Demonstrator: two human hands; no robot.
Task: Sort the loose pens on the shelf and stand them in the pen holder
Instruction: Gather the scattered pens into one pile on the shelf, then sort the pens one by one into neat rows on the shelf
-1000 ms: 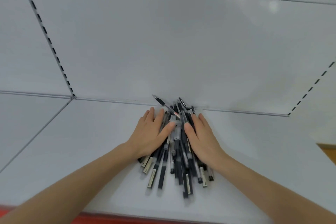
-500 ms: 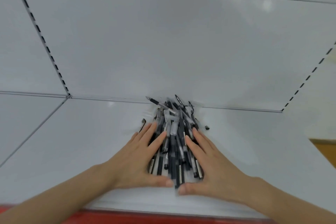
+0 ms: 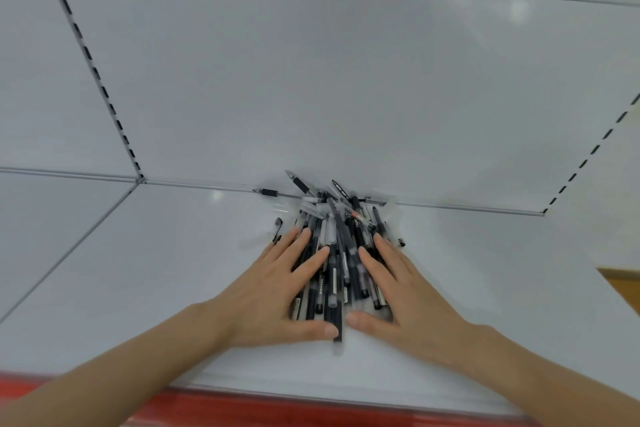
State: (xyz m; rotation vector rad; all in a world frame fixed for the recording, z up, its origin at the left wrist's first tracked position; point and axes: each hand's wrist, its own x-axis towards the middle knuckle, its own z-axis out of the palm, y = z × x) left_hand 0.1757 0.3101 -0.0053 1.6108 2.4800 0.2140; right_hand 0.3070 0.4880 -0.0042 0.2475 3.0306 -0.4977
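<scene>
A heap of black and clear pens (image 3: 337,250) lies on the white shelf (image 3: 145,274), its far end against the back panel. My left hand (image 3: 277,295) presses flat against the left side of the heap with straight, spread fingers, the thumb along the near ends. On the heap's right side my right hand (image 3: 398,295) mirrors it, its thumb almost meeting the left thumb. A single pen (image 3: 268,191) lies along the back edge to the left. No pen holder is in view.
A loose pen cap (image 3: 278,221) lies left of the heap and another small cap (image 3: 401,242) to its right. The shelf has a red front strip (image 3: 242,407). White back panels with slotted uprights (image 3: 100,80) rise behind. A wooden surface (image 3: 623,282) shows at the far right.
Both hands slid back toward me along the heap; their thumbs came round the pens' near ends. The pens were bunched up and now lie closer to the back panel.
</scene>
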